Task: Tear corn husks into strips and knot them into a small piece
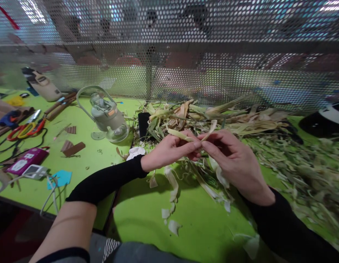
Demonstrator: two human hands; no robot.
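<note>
My left hand (177, 149) and my right hand (233, 157) meet fingertip to fingertip above the green table. Between their pinched thumbs and fingers is a pale corn husk strip (180, 134); its ends stick up on both sides of the fingers. Each hand is closed on this strip, and the exact grip point is hidden by the thumbs. Behind the hands lies a heap of dry corn husks (183, 113). Under them more torn strips hang or lie, and a few husk scraps (174, 227) are on the table in front.
At the left stand a clear-based water bottle (105, 115) and a beige bottle (46, 86). Scissors (28, 128), a purple power bank (27, 160) and cables lie there too. Shredded husks (303, 171) spread at the right. A perforated metal screen (169, 73) closes off the back.
</note>
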